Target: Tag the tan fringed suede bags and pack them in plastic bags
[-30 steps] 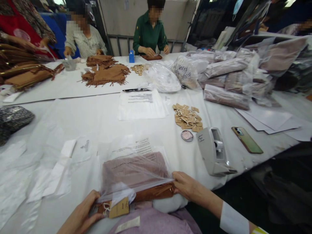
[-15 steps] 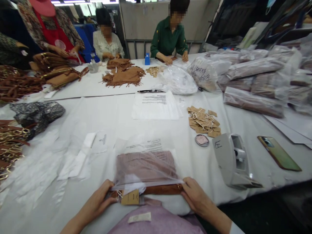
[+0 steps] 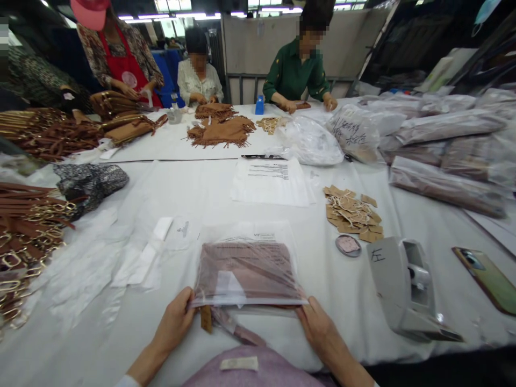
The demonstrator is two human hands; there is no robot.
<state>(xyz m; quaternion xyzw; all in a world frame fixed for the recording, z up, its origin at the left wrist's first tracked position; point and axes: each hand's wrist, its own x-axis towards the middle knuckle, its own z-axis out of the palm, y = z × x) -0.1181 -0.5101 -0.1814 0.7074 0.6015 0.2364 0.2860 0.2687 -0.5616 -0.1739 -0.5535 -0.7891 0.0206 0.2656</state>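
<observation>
One clear bag, mouth corners pinched by left hand and right hand, toward the near edge of the surface.
Brown pouch inside lies beyond the fingers, long axis sideways, hands equally near.

A plastic bag veils the brown pouch; the right edge crops a phone.

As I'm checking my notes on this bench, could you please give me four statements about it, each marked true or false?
1. The left hand and right hand grip the clear bag near its corners. True.
2. The phone lies left of the grey dispenser. False: it lies to the right.
3. The tag pile is left of the phone. True.
4. The blue box is nearer than the tag pile. False: it is farther away.
</observation>
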